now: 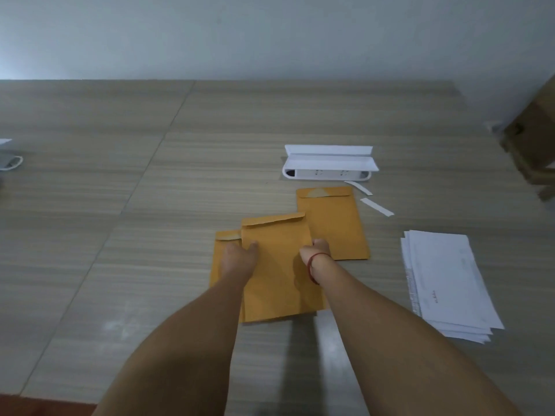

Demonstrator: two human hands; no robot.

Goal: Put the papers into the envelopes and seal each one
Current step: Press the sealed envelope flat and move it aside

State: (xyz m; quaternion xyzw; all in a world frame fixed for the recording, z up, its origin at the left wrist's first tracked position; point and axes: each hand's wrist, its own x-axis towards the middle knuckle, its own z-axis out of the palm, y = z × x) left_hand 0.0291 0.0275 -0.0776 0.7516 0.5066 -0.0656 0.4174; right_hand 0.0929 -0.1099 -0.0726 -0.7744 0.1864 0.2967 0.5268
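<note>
Both hands hold one envelope (276, 265) over the worktop (150, 205).
Left hand (238, 259) and right hand (315, 253): each grip clamped on an envelope side edge; papers (450, 283) lie right.

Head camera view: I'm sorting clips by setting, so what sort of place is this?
Probably an office or home desk used for mailing work: a wide wood-grain table against a plain wall, brown envelopes, a stack of white papers and a white power strip.
</note>
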